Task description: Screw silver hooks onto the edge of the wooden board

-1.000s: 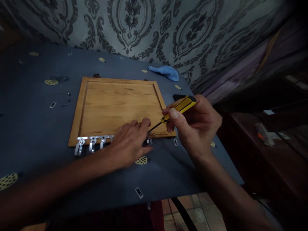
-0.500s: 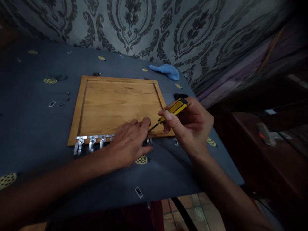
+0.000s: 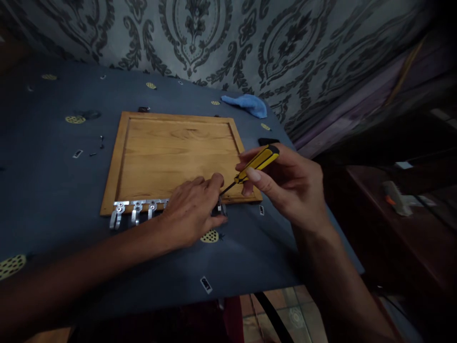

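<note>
A framed wooden panel point(image 3: 178, 155) lies flat on the table. Along its near edge runs a silvery metal hook rail point(image 3: 138, 206) with several hooks hanging past the edge. My left hand point(image 3: 193, 209) lies over the right part of the rail, fingers above and thumb below, and hides much of it. In my right hand point(image 3: 285, 186) is a screwdriver point(image 3: 257, 164) with a yellow and black handle, held between thumb and fingers. Its shaft slants down to the left, and the tip ends beside my left fingertips at the rail; the exact contact is hidden.
Several small screws point(image 3: 101, 139) lie left of the panel on the dark blue patterned tablecloth point(image 3: 50, 181). A blue cloth point(image 3: 246, 104) sits at the back, and a dark flat object point(image 3: 268, 141) behind my right hand. Patterned wall covering point(image 3: 193, 38) rises behind.
My right hand and wrist have shifted slightly right, with the grip on the handle changed a little. The screwdriver, my left hand and the panel stay nearly where they were.
</note>
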The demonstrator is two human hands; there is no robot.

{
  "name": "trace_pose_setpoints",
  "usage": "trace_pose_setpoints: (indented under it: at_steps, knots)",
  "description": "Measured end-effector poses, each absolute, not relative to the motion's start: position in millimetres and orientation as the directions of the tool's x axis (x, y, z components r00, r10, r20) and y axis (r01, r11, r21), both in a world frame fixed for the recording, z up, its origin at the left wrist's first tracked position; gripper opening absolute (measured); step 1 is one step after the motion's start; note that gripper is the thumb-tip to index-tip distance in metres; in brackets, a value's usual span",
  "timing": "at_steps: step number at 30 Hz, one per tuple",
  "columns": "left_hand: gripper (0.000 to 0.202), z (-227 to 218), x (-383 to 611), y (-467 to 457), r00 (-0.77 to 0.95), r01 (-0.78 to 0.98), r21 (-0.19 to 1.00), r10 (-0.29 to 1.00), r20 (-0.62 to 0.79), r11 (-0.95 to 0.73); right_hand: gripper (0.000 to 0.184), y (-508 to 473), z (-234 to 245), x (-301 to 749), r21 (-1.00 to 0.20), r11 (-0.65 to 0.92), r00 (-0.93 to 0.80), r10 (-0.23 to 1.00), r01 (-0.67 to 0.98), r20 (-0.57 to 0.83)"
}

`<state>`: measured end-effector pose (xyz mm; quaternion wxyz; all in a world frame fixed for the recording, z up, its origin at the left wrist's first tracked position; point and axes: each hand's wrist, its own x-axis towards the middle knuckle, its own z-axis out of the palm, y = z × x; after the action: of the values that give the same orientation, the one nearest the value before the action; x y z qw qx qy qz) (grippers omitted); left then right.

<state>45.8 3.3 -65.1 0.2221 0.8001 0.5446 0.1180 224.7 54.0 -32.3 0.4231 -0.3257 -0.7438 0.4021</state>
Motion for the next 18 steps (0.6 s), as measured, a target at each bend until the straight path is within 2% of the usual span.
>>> trace_pose_setpoints:
  at_steps: [4,10,13,18]
  knots:
    - [0.051,-67.3,44.8,3.0,0.38,0.821,0.478,0.924,-0.049,-0.313,0.014,56.5,-29.2,231.7,-0.89,0.437,-0.501,0.804,0.132,0.321]
    - [0.051,-64.9,45.7,3.9,0.378,0.82,0.488,0.923,-0.071,-0.299,0.02,52.3,-33.2,224.7,-0.895,0.437,-0.422,0.832,0.096,0.361]
    - [0.051,-62.5,46.7,4.5,0.377,0.824,0.487,0.922,-0.091,-0.289,0.021,51.9,-33.8,224.4,-0.91,0.404,-0.411,0.847,0.089,0.336]
    - [0.05,-61.1,47.4,3.8,0.377,0.827,0.483,0.921,-0.096,-0.288,0.021,55.9,-32.8,231.8,-0.939,0.339,-0.499,0.825,0.061,0.265]
